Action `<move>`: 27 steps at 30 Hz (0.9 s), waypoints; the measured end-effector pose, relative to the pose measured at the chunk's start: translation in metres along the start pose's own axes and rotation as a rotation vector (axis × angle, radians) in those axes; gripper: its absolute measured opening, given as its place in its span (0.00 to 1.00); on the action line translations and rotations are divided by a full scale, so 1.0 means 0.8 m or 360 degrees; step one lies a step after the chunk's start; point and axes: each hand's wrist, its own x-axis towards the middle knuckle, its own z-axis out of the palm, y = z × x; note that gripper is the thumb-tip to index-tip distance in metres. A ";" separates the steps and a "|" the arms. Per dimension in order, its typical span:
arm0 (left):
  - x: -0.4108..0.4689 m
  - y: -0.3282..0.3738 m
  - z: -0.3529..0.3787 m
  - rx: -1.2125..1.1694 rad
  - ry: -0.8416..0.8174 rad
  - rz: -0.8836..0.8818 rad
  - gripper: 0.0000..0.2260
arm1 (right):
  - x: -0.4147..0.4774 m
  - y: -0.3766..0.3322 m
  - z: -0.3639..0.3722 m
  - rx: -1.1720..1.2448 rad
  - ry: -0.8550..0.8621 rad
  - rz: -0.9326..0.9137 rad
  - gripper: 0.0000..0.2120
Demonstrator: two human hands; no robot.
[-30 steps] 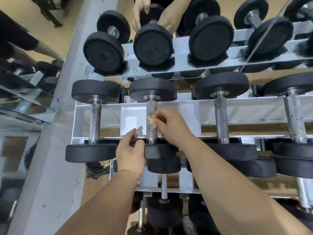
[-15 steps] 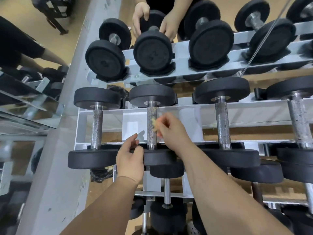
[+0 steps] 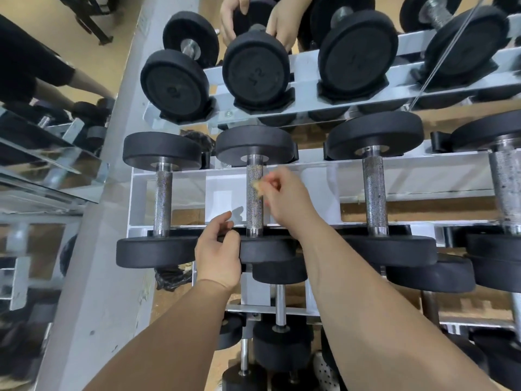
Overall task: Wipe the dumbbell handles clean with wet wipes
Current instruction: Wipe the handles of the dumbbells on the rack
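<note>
While my left hand grips the black weight at the near end of the handle to steady it, my right hand pinches a crumpled wipe against the handle's far half; I'd press firmly, stroking its whole length.

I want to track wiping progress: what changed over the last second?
The right hand, pinching the wipe, slid it a little up the handle toward the far plate. Nothing was taken hold of or let go. The left hand still grips the near plate, and the other dumbbells stayed on the rack.
</note>
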 end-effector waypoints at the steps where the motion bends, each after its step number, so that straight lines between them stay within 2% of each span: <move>1: 0.000 0.000 0.000 -0.0006 -0.0002 -0.0004 0.16 | 0.010 -0.005 0.002 0.0039 0.0108 -0.0013 0.05; 2: 0.000 0.000 0.000 -0.0007 -0.0001 -0.0006 0.16 | 0.018 -0.008 0.003 0.0065 0.0177 -0.0023 0.05; 4: 0.001 -0.001 0.000 -0.0010 0.0000 -0.0013 0.16 | 0.015 -0.005 0.001 0.0070 0.0131 -0.0014 0.08; 6: 0.000 0.000 0.000 -0.0020 0.0003 -0.0010 0.16 | -0.008 0.004 -0.010 -0.0095 -0.0137 -0.0013 0.11; 8: 0.000 0.001 0.000 -0.0024 0.0009 -0.0010 0.16 | -0.033 0.011 -0.020 -0.0424 -0.0512 -0.0018 0.09; 9: -0.001 0.002 0.001 -0.0025 0.0012 -0.0012 0.16 | -0.037 0.013 -0.023 -0.0544 -0.0610 -0.0042 0.07; 11: -0.002 0.003 0.001 -0.0018 0.0018 -0.0004 0.16 | -0.030 0.007 -0.019 -0.0657 -0.0552 -0.0230 0.06; 13: -0.002 0.002 0.001 0.0003 0.0030 -0.0005 0.16 | -0.012 -0.001 -0.007 -0.0639 -0.0307 -0.0438 0.08; 15: -0.001 0.001 0.001 0.0014 0.0044 0.0000 0.15 | 0.000 -0.009 0.005 -0.0592 -0.0099 -0.0504 0.07; 17: 0.000 -0.001 0.001 0.0029 0.0051 0.0009 0.15 | 0.004 -0.008 0.009 -0.0614 -0.0031 -0.0536 0.06; 19: 0.000 -0.001 0.000 0.0029 0.0057 0.0021 0.13 | -0.002 -0.006 0.003 -0.0725 -0.0109 -0.0503 0.04; 23: -0.002 0.004 0.000 0.0023 0.0056 0.0030 0.13 | -0.024 -0.012 -0.007 -0.0944 -0.0435 -0.0328 0.03; 25: -0.005 0.008 -0.002 0.0023 0.0030 0.0020 0.13 | -0.031 -0.018 -0.008 -0.1078 -0.0479 -0.0307 0.04; 27: -0.005 0.010 -0.007 0.0116 -0.0058 -0.0019 0.17 | -0.038 -0.027 -0.004 -0.1143 -0.0412 -0.0293 0.07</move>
